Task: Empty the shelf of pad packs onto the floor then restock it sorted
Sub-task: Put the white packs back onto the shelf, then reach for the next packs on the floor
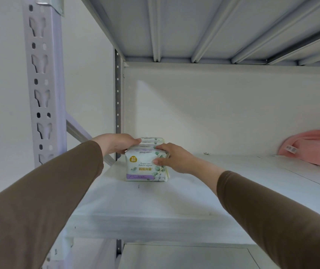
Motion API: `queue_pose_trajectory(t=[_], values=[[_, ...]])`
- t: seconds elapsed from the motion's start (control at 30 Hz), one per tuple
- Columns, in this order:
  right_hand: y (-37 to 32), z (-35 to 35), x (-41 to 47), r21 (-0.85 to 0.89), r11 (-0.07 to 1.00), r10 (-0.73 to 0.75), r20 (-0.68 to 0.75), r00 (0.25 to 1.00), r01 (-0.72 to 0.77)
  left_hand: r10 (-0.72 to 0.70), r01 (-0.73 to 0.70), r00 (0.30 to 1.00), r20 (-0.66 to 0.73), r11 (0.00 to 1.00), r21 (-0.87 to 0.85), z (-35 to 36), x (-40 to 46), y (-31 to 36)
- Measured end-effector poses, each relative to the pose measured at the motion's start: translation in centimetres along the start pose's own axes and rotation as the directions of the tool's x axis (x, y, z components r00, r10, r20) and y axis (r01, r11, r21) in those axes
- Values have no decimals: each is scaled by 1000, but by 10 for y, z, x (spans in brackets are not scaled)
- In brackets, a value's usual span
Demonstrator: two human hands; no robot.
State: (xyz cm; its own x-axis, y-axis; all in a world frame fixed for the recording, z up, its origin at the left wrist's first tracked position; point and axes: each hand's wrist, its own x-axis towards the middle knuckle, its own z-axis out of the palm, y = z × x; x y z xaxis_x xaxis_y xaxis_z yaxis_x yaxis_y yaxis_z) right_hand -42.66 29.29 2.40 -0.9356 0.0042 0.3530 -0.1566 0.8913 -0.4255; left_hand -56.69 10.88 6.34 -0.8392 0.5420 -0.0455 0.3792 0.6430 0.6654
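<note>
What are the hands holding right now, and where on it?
Both grip the row of pad packs on the shelf: left hand on its left rear top, right hand on the front pack's right edge.

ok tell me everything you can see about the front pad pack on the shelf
The front pad pack is a soft white plastic-wrapped packet with green leaf print, a round gold logo, gold lettering and a purple band at the bottom. It stands upright on the white shelf near its left end, at the front of a short row of like packs. The right hand grips its right side; the left hand holds the row's left side.
</note>
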Motion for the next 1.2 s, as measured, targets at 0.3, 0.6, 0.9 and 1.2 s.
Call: queue_pose_trajectory(t=[0.3, 0.6, 0.9, 1.2], values=[[-4, 3, -10, -42, 998, 44, 3, 999, -44, 50, -54, 998, 30, 986, 156, 2, -18, 4], [-15, -7, -47, -273, 956, 67, -162, 984, -110, 298, -169, 930, -214, 865, 472, 13, -61, 0], [-41, -8, -127, -310, 950, -51, -289, 956, -43, 480, -290, 828, -290, 809, 511, 55, -168, -9], [-60, 33, -243, -332, 938, -220, -354, 909, 98, 604, -354, 737, -303, 726, 590, 142, -276, -44]])
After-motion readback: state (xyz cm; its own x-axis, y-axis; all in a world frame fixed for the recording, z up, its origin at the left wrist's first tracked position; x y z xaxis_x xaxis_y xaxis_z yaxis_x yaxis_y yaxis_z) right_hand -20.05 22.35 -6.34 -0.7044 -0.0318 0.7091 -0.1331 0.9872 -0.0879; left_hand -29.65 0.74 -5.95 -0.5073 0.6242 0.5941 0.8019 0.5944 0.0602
